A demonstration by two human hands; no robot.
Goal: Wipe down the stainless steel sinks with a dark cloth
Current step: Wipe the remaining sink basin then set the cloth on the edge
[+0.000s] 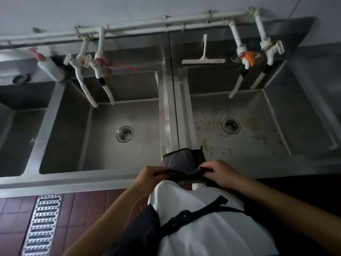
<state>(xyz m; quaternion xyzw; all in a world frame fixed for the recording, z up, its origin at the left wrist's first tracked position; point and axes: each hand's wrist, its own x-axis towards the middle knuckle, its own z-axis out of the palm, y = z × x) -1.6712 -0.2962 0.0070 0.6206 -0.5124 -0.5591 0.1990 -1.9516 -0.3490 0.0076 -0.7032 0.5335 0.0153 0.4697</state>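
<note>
Starting at the far left, part of a steel basin [16,130] shows at the frame's edge, and a white bottle with a pink pump [48,66] leans on the back ledge above it. Beside it, the middle sink [73,126] has a round drain [125,134] in its floor and two white taps [92,71] hanging over its back wall, bound with red string. On the red tiled floor below, a metal drain grate [41,224] runs toward the sink front. At the seam between the two sink units, the dark cloth [184,161] is draped over the front rim of the surface, one end lying on the steel, the other stretched between the hands. The left hand [147,177] has its grip curled round the cloth's left edge; the right hand [219,172] pinches its right edge with bent fingers. A white squeegee [203,59] rests against the backsplash above the right sink [304,117], whose floor is spotted with stains around its drain [231,126]. Two more taps [258,58] hang there, one with an orange fitting [250,59].
</note>
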